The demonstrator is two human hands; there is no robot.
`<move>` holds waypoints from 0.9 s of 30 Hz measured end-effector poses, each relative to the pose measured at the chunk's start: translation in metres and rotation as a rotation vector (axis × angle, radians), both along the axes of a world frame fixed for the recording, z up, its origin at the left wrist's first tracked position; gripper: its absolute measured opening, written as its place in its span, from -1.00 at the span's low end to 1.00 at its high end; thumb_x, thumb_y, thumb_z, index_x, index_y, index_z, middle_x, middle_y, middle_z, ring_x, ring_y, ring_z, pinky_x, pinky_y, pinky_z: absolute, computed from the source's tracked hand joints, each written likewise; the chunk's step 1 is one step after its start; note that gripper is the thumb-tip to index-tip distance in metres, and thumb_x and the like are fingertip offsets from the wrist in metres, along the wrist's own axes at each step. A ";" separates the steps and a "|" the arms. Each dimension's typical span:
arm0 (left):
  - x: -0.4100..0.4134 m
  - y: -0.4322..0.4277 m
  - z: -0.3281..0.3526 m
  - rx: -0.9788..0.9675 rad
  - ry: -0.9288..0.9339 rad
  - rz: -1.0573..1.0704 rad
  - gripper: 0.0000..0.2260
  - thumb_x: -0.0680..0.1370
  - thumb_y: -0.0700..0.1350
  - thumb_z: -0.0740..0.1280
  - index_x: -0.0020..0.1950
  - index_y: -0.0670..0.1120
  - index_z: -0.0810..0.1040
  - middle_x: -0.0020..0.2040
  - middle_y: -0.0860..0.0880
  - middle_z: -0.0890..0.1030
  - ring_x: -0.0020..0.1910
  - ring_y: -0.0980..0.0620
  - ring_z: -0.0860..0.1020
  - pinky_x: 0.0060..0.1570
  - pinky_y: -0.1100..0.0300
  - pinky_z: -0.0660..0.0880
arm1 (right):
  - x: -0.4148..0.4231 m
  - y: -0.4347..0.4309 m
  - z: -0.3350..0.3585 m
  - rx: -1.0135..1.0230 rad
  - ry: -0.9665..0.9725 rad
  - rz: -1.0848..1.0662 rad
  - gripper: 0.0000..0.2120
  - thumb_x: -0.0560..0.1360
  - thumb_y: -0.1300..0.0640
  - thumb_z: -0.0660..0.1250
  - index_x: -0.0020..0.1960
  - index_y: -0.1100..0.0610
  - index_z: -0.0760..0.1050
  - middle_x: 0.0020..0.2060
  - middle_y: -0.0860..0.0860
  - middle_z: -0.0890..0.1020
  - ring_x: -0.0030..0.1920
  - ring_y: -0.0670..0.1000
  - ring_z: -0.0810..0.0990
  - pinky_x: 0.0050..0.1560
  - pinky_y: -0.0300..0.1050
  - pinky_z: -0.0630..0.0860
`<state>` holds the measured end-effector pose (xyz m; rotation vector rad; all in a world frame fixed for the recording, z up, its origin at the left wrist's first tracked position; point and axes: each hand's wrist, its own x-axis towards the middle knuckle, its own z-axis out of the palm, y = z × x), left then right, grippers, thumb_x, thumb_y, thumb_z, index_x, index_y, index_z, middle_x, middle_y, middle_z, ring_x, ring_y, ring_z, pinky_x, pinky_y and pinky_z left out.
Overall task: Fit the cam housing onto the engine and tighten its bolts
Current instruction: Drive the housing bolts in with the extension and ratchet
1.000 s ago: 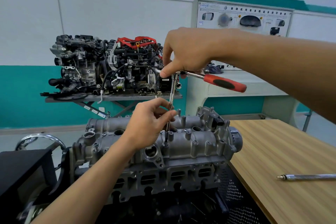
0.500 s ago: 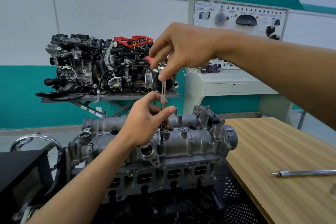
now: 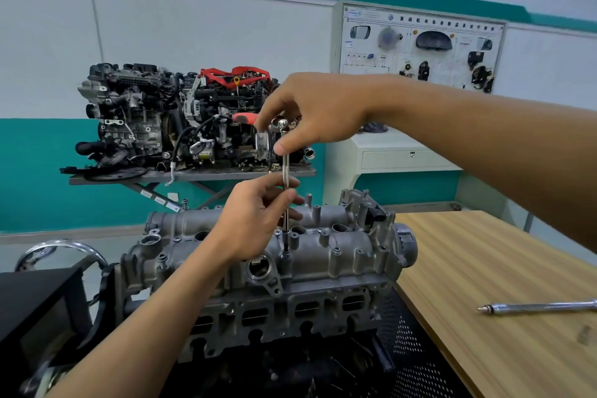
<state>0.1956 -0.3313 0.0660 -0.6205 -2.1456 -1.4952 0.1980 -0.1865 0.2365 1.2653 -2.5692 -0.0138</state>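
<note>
Two grips, one tool: left hand (image 3: 255, 220) pinches the extension bar (image 3: 285, 171) to steady it upright, right hand (image 3: 319, 107) grips the ratchet head (image 3: 283, 123); cam housing (image 3: 339, 245) sits on the engine (image 3: 290, 310), centre.

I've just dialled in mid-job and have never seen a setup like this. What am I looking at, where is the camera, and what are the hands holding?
There is no machine here, only a person's two bare hands. One camera worn on the head films them, looking forward and down. In front, the grey cast-metal cam housing sits on the engine. The left hand pinches a long thin steel extension bar, which stands upright with its lower end at a bolt position on the housing. The right hand grips the head of the red-handled ratchet at the bar's top. A silver metal rod lies untouched on the light wooden table to the right. Two display engines sit behind.
</note>
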 end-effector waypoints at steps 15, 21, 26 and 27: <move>0.000 0.004 -0.004 -0.032 0.160 0.177 -0.87 0.52 -0.11 0.49 -0.19 -0.09 0.62 -0.32 -0.02 0.70 -0.33 0.00 0.69 -0.23 -0.09 0.66 | -0.001 0.004 0.012 0.016 0.118 -0.281 -0.73 0.43 -0.12 0.51 -0.19 0.08 0.60 -0.49 -0.08 0.62 -0.44 -0.13 0.60 -0.34 -0.24 0.48; -0.001 -0.001 0.002 -0.054 0.010 -0.057 -0.94 0.62 -0.21 0.34 -0.03 -0.15 0.60 -0.19 -0.09 0.73 -0.20 -0.02 0.72 -0.16 0.20 0.64 | 0.001 0.014 0.009 -0.003 -0.101 0.029 -0.70 0.39 0.02 0.57 0.11 -0.05 0.67 -0.17 -0.37 0.62 -0.16 -0.43 0.53 -0.03 -0.45 0.40; 0.002 0.002 0.007 -0.033 0.026 -0.053 -0.75 0.47 0.02 0.45 -0.10 -0.17 0.59 -0.31 -0.15 0.69 -0.34 -0.10 0.69 -0.30 0.16 0.62 | 0.000 0.015 0.007 -0.047 -0.143 -0.002 -0.61 0.38 0.13 0.58 0.18 0.07 0.63 -0.41 -0.27 0.63 -0.38 -0.33 0.58 -0.26 -0.49 0.45; 0.001 0.003 0.007 -0.018 0.033 -0.030 -0.76 0.46 0.02 0.47 -0.10 -0.15 0.58 -0.32 -0.15 0.69 -0.35 -0.11 0.69 -0.31 0.12 0.63 | 0.001 0.014 0.007 -0.060 -0.157 -0.042 -0.65 0.41 0.11 0.56 0.17 0.12 0.62 -0.44 -0.22 0.65 -0.42 -0.27 0.61 -0.27 -0.42 0.52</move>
